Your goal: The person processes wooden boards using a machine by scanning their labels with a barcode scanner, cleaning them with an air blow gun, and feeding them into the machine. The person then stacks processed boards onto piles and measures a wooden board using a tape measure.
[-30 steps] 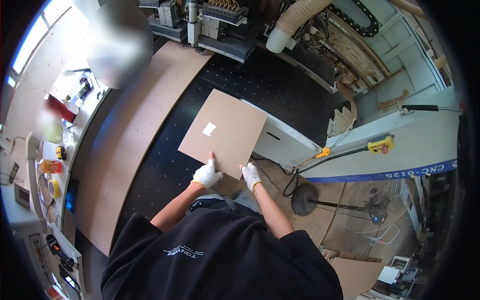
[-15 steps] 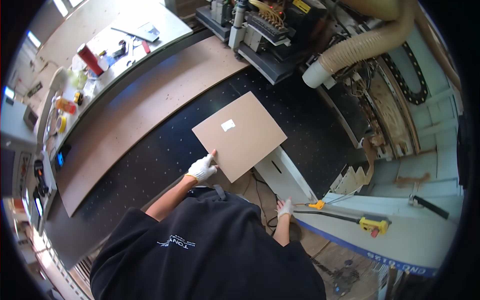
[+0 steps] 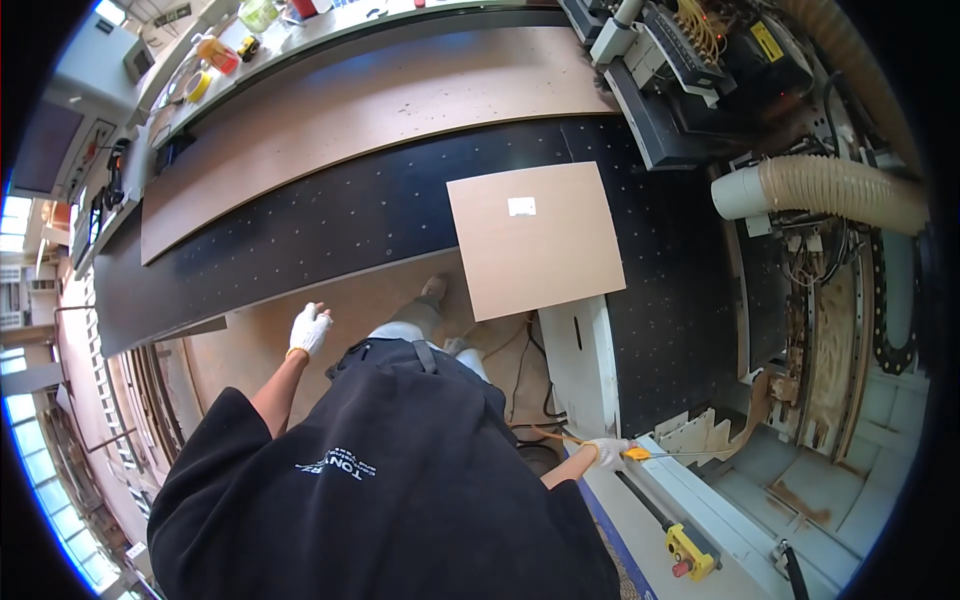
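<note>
My left hand (image 3: 312, 328), in a white glove, hangs over the floor in front of the black machine bed, its fingers loosely apart with nothing in them. My right hand (image 3: 605, 454), also gloved, is closed around the rear of a yellow air blow gun (image 3: 637, 454) with a long thin nozzle, at the edge of the pale machine frame. An orange hose trails from it. The square brown board (image 3: 540, 255) with a white label (image 3: 522, 206) rests on the bed's corner, apart from both hands.
A long brown panel (image 3: 380, 120) lies along the black bed (image 3: 350, 220). The machine head (image 3: 690, 80) stands at the upper right, beside a ribbed hose (image 3: 830, 187). A yellow control box (image 3: 692, 550) is at the lower right. Cables (image 3: 522, 370) run down to the floor.
My left hand has left the board's edge and dropped away to the left. My right hand has reached the air blow gun and taken hold of it. The view has turned.
</note>
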The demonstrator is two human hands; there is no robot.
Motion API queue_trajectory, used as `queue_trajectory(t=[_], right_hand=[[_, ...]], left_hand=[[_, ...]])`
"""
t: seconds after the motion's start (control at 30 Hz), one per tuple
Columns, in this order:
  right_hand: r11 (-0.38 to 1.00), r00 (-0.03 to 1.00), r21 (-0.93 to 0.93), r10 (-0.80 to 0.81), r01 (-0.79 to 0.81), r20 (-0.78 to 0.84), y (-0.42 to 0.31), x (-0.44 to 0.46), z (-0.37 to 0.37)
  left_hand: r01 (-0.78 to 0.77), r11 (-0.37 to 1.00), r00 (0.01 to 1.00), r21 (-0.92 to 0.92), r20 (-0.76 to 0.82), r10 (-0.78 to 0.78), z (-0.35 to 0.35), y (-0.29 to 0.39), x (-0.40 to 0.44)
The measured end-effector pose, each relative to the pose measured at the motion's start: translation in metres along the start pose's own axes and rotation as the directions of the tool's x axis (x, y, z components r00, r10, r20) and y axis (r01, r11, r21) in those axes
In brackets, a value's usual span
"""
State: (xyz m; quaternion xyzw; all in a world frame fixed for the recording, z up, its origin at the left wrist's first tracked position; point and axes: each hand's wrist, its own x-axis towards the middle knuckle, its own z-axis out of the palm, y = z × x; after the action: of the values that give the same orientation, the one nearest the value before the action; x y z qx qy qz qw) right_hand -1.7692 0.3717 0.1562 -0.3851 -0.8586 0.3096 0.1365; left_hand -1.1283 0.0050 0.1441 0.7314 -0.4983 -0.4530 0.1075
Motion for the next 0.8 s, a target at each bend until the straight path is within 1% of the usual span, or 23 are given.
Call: queue_trajectory(t=[0.03,0.07,0.1,0.13,0.17,0.2,0.23,0.27,0.3,0.33,0.4,0.43,0.47,0.5,0.53,0.57,0.63,0.67,0.73,0.77,0.8], right_hand=[[0.985,0.995,0.168,0.018,-0.033,0.093,-0.008,-0.001,0.003],[0.934,0.976,0.340,0.042,-0.113,0.212,-0.015,-0.005,0.007],[0.883,0.939,0.424,0.050,-0.201,0.341,-0.026,-0.015,0.014],[0.866,0.804,0.395,0.013,-0.306,0.594,-0.040,-0.024,0.023],[0.948,0.739,0.280,-0.080,-0.151,0.669,-0.063,-0.056,0.016],[0.987,0.532,0.100,-0.151,0.124,0.833,-0.070,-0.062,0.021],[0.887,0.388,0.327,-0.441,0.327,0.809,-0.054,-0.080,0.052],[0.806,0.301,0.208,-0.427,0.555,0.853,-0.075,-0.119,0.035],[0.677,0.247,0.087,-0.381,0.731,0.891,-0.098,-0.158,0.015],[0.668,0.240,0.096,-0.392,0.738,0.888,-0.102,-0.186,0.002],[0.510,0.069,0.134,-0.361,0.850,0.930,-0.104,-0.239,-0.012],[0.503,0.067,0.142,-0.375,0.852,0.925,-0.106,-0.262,-0.022],[0.399,-0.005,0.169,-0.381,0.901,0.925,-0.104,-0.284,-0.034],[0.282,-0.090,0.205,-0.373,0.937,0.923,-0.103,-0.307,-0.044],[0.226,-0.140,0.235,-0.367,0.945,0.919,-0.097,-0.329,-0.050],[0.165,-0.238,0.298,-0.310,0.940,0.921,-0.090,-0.391,-0.066],[0.100,-0.315,0.351,-0.266,0.931,0.911,-0.092,-0.443,-0.094],[0.081,-0.330,0.361,-0.261,0.929,0.907,-0.089,-0.466,-0.097],[0.068,-0.401,0.433,-0.270,0.899,0.875,-0.080,-0.509,-0.109],[0.120,-0.397,0.425,-0.198,0.897,0.896,-0.080,-0.532,-0.116],[0.104,-0.418,0.440,-0.182,0.892,0.890,-0.078,-0.553,-0.121]], left_hand=[[-0.030,0.999,0.998,-0.032,-0.057,0.028,-0.006,-0.005,0.000],[-0.063,0.996,0.992,-0.061,-0.113,0.056,-0.010,-0.008,0.002],[-0.066,0.996,0.992,-0.068,-0.110,0.058,-0.012,-0.010,0.008],[-0.111,0.981,0.981,-0.157,-0.173,0.084,-0.011,-0.011,0.017],[-0.159,0.956,0.967,-0.245,-0.235,0.100,-0.009,-0.012,0.025],[-0.158,0.953,0.968,-0.260,-0.232,0.097,-0.007,-0.006,0.031],[-0.133,0.967,0.979,-0.217,-0.178,0.095,-0.009,0.009,0.036],[-0.111,0.979,0.988,-0.171,-0.126,0.090,-0.014,0.027,0.041],[-0.131,0.989,0.986,-0.070,-0.114,0.122,-0.017,0.047,0.045],[-0.147,0.984,0.980,-0.103,-0.148,0.131,-0.019,0.051,0.055],[-0.210,0.967,0.974,-0.144,-0.111,0.195,-0.028,0.061,0.078],[-0.231,0.967,0.971,-0.106,-0.093,0.222,-0.036,0.069,0.088],[-0.255,0.965,0.965,-0.058,-0.079,0.250,-0.046,0.071,0.101],[-0.304,0.948,0.949,-0.098,-0.111,0.294,-0.054,0.069,0.115],[-0.285,0.955,0.956,-0.084,-0.090,0.278,-0.074,0.089,0.114],[-0.340,0.939,0.925,0.042,-0.166,0.342,-0.120,0.088,0.122],[-0.357,0.931,0.895,0.075,-0.257,0.364,-0.155,0.061,0.155],[-0.355,0.930,0.878,0.098,-0.307,0.368,-0.166,0.049,0.172],[-0.409,0.890,0.760,0.200,-0.466,0.454,-0.196,0.018,0.197],[-0.364,0.895,0.753,0.257,-0.485,0.445,-0.215,0.003,0.204],[-0.365,0.882,0.716,0.298,-0.515,0.471,-0.233,-0.013,0.210]])
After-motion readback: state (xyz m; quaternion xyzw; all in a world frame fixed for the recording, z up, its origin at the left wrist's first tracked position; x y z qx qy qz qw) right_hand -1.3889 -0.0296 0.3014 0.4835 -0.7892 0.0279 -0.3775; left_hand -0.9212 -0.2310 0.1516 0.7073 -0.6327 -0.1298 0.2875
